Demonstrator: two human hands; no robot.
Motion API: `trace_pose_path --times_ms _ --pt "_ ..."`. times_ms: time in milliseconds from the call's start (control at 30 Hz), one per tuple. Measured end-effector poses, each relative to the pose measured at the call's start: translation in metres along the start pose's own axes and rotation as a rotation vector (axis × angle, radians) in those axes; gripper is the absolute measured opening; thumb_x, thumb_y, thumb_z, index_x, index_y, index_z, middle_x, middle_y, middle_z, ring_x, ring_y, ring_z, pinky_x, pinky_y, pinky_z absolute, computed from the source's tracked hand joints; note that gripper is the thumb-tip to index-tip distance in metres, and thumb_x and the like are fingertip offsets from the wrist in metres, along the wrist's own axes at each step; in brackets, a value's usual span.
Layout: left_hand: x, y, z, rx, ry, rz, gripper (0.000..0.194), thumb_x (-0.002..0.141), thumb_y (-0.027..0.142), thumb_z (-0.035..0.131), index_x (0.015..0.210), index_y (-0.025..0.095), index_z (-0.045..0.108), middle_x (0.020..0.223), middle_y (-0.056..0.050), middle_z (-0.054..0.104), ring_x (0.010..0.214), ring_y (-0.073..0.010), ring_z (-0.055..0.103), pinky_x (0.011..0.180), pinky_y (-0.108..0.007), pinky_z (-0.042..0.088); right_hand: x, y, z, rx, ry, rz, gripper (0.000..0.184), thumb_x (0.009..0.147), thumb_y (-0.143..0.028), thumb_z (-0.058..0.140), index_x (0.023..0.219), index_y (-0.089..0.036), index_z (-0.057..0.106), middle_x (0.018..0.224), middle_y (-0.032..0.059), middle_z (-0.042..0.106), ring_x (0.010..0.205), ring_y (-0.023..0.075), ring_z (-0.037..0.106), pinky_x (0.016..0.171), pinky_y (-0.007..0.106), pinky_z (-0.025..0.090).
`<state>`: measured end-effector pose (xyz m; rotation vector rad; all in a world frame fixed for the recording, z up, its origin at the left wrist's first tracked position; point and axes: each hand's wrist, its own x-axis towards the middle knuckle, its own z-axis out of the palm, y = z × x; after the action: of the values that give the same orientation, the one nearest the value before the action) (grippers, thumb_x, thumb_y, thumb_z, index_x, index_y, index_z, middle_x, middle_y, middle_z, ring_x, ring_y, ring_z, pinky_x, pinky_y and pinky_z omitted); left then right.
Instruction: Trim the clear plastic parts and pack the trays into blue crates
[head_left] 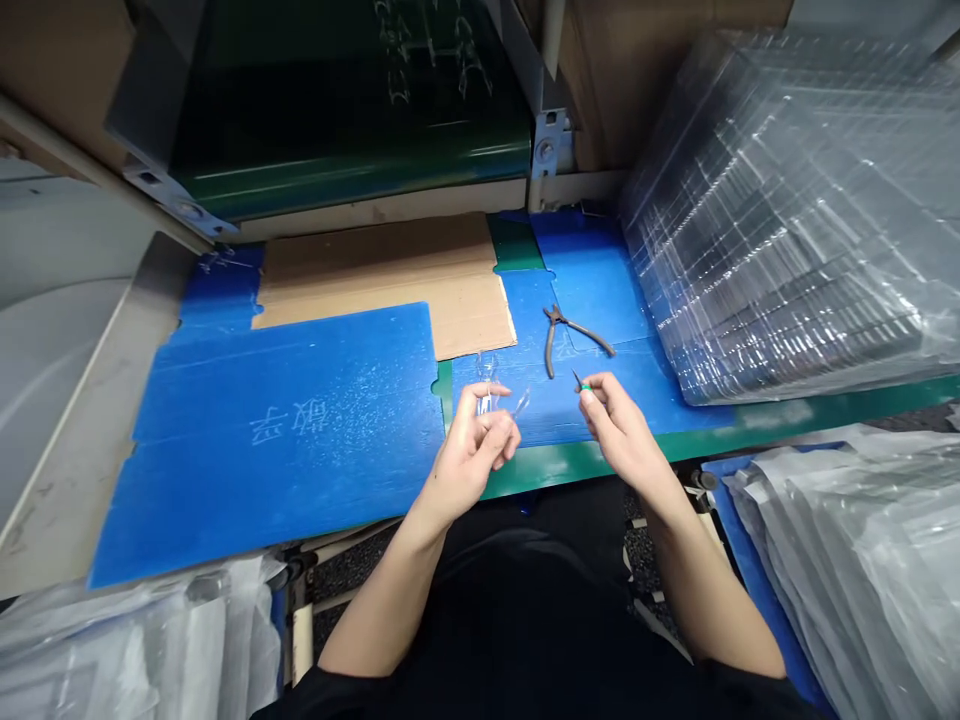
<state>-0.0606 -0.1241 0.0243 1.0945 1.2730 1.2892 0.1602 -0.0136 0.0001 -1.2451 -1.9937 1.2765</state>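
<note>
My left hand (478, 440) is closed on a clear plastic piece (487, 385), whose thin curved parts stick out past the fingers. To its right, my right hand (616, 420) pinches a small blade with a green handle (585, 386). The dark, pointed tip of the blade aims up and to the left; most of the handle is hidden in the fingers. Just beyond that hand, a pair of cutting pliers (556, 318) lies on the blue sheet (525, 310) with its handles spread. The hands are apart from each other, above the near edge of the table.
Stacked clear plastic trays (795, 230) stand at the right. Cardboard (375, 260) and a large blue board (300, 430) cover the left of the table. A dark green conveyor belt (352, 120) ends at the back. Wrapped sheets (855, 540) sit at lower right, more (150, 640) at lower left.
</note>
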Motion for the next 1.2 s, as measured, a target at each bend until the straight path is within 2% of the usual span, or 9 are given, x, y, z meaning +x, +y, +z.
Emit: trace_pose_path --times_ms 100,200,233,367,567,733,1200 --pt "-0.008 0.008 -0.003 0.183 -0.001 0.077 0.027 0.115 0.045 0.052 0.112 0.021 0.064 0.069 0.003 0.059 0.061 -0.0125 0.056 0.064 -0.028 0.047 -0.025 -0.028 -0.001 0.011 -0.074 -0.036 0.036 0.120 -0.051 0.038 0.128 -0.026 0.062 0.091 0.0003 0.066 0.076 0.0170 0.061 0.076 0.031 0.049" --pt "-0.017 0.016 -0.005 0.392 0.015 0.249 0.017 0.114 0.028 0.053 0.109 0.021 0.068 0.088 -0.003 0.070 0.083 -0.0155 0.068 0.080 -0.031 0.053 -0.039 -0.049 -0.010 -0.073 -0.058 -0.204 0.028 0.120 -0.038 0.042 0.134 -0.025 0.063 0.115 0.0065 0.073 0.101 0.0205 0.070 0.090 0.034 0.052" --pt "-0.020 0.019 -0.006 0.447 0.017 0.305 0.015 0.114 0.023 0.053 0.112 0.021 0.067 0.094 -0.004 0.072 0.089 -0.0164 0.069 0.084 -0.032 0.054 -0.042 -0.054 -0.012 -0.123 -0.046 -0.262 0.025 0.120 -0.034 0.044 0.132 -0.025 0.064 0.117 0.0075 0.072 0.101 0.0207 0.070 0.090 0.034 0.052" --pt "-0.029 0.032 -0.006 0.672 0.049 0.459 0.018 0.109 0.011 0.051 0.117 0.020 0.064 0.099 -0.006 0.072 0.089 -0.0185 0.066 0.082 -0.035 0.050 -0.056 -0.073 -0.021 -0.321 -0.033 -0.382 0.020 0.118 -0.025 0.047 0.129 -0.023 0.064 0.099 0.0054 0.065 0.079 0.0177 0.064 0.074 0.031 0.049" --pt "-0.031 0.040 -0.007 0.923 0.091 0.603 0.016 0.103 0.008 0.057 0.114 0.018 0.062 0.095 -0.008 0.074 0.082 -0.0209 0.061 0.076 -0.038 0.042 -0.065 -0.086 -0.024 -0.449 -0.061 -0.461 0.023 0.117 -0.021 0.050 0.135 -0.024 0.063 0.101 0.0060 0.068 0.081 0.0173 0.066 0.071 0.031 0.049" --pt "-0.030 0.044 -0.007 1.020 0.089 0.661 0.014 0.101 0.008 0.061 0.113 0.016 0.063 0.093 -0.010 0.074 0.078 -0.0224 0.061 0.074 -0.039 0.039 -0.065 -0.088 -0.023 -0.494 -0.047 -0.487 0.021 0.117 -0.023 0.049 0.131 -0.022 0.064 0.098 0.0055 0.068 0.078 0.0164 0.066 0.068 0.031 0.047" --pt "-0.032 0.048 -0.005 1.087 0.081 0.646 0.013 0.103 0.011 0.056 0.111 0.020 0.062 0.089 -0.007 0.073 0.073 -0.0216 0.059 0.071 -0.039 0.037 -0.062 -0.086 -0.022 -0.501 -0.049 -0.468 0.022 0.118 -0.025 0.047 0.129 -0.023 0.066 0.095 0.0048 0.069 0.074 0.0157 0.065 0.065 0.031 0.047"
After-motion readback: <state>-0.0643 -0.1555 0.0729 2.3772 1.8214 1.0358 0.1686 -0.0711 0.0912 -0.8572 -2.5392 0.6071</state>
